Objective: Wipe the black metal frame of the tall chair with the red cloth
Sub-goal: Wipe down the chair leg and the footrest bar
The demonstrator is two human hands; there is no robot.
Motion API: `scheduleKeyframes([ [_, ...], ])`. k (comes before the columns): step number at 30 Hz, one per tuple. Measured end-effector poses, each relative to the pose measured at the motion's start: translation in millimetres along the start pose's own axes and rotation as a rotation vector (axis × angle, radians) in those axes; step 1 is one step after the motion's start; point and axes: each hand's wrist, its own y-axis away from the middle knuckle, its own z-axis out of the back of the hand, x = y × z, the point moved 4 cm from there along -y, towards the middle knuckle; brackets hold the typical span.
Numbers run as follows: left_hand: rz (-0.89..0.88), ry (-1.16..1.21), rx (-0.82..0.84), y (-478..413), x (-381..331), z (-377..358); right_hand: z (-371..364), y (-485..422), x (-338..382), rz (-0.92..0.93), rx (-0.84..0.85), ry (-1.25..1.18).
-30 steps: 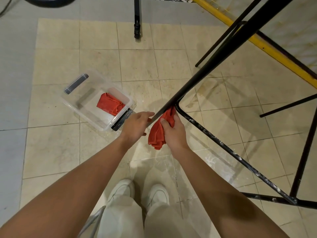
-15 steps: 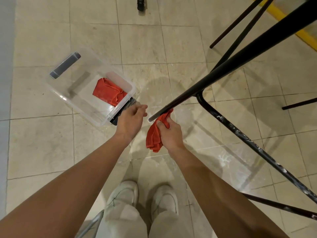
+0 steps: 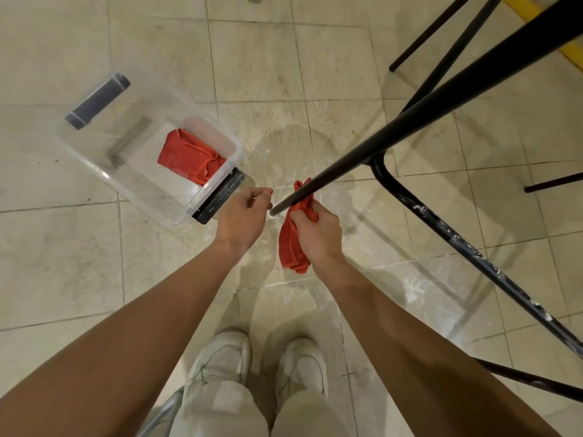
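Head view: the person looks straight down at a tiled floor (image 3: 63, 263), with both bare forearms reaching forward over light trousers and a pair of white shoes (image 3: 220, 357).

The right hand (image 3: 317, 234) is curled tight around a red cloth (image 3: 291, 250). The top of the cloth is bunched against the lower end of a slanting black leg of the tall chair frame (image 3: 441, 104), and the rest hangs below the fist. The leg's tip pokes out just left of the cloth.

The left hand (image 3: 243, 216) hovers just beside that tip, apart from it. Its fingers are loosely curled and hold nothing.

From the slanting leg a lower black crossbar (image 3: 467, 250), flecked with white paint, branches off and runs toward the bottom right. More black legs of the frame cross the upper right and the right edge, and a yellow stripe (image 3: 536, 14) shows on the floor in the top right corner.

To the left of the hands a clear plastic box (image 3: 135, 193) sits on the floor with no lid on it and a dark latch at each end. A second red cloth (image 3: 189, 159) lies folded inside it, at the end nearer the hands.
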Motion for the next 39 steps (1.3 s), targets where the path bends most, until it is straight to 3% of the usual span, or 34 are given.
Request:
scheduleKeyframes([
  [11, -0.007, -0.04, 0.032, 7, -7, -2, -9, 2, 6, -0.124, 0.144, 0.06],
  [25, -0.149, -0.08, 0.03, 83, -95, 7, 58, 83, 75, 0.006, 0.085, 0.091],
  [34, -0.235, -0.063, 0.008, 152, -143, 1, 109, 151, 113, 0.17, 0.148, 0.215],
  [39, -0.252, -0.018, 0.031, 168, -159, -1, 143, 167, 130, 0.318, -0.007, 0.273],
])
